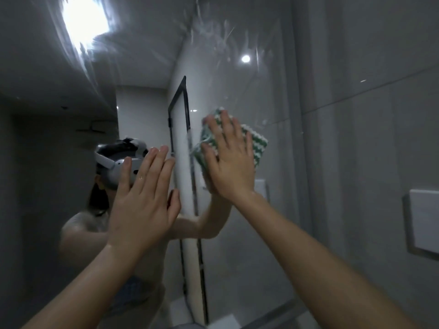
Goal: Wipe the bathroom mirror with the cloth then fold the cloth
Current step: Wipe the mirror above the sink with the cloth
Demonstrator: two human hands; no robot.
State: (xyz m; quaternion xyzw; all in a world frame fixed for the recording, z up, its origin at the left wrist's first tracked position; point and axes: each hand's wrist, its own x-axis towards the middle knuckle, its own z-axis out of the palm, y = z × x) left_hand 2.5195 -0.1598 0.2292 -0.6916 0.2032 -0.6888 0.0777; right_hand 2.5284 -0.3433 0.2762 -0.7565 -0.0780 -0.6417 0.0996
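The bathroom mirror (273,91) fills most of the view, with streaks and smears across its upper part. A green-and-white crocheted cloth (255,144) lies flat against the glass right of centre. My right hand (229,160) presses on the cloth with straight, spread fingers, covering its left half. My left hand (145,198) is flat against the glass to the left, fingers straight, holding nothing. The mirror reflects a person wearing a headset, both raised arms, and a dark-framed glass door.
A grey tiled wall (380,115) runs along the right side beyond the mirror's edge. A white rectangular plate (425,222) is fixed on that wall at mid height. Bright ceiling lights glare in the reflection at the upper left.
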